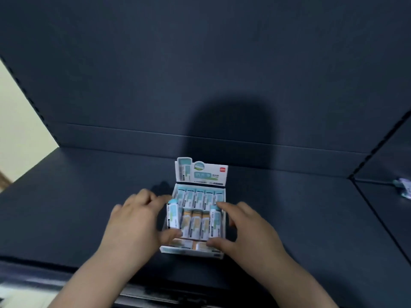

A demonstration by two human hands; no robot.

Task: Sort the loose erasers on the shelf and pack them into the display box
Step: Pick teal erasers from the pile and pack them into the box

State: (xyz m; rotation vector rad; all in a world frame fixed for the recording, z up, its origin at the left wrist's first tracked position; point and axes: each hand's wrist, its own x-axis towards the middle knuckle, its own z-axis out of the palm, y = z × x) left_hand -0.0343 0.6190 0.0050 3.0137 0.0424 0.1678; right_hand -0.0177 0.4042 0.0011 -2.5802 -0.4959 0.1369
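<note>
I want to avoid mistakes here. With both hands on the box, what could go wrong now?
The two blue erasers at the ends of the middle row stand higher than the orange erasers; pressing could tip them out. The display box sits near the shelf's front edge, so a push from the left hand or right hand might slide it off.

Dark navy shelf [89, 207], matching back panel [200, 63], cream wall [20, 121].

Dark back panel [200, 63], cream wall [20, 121] at left, small crumpled wrapper [403, 190] far right.
</note>
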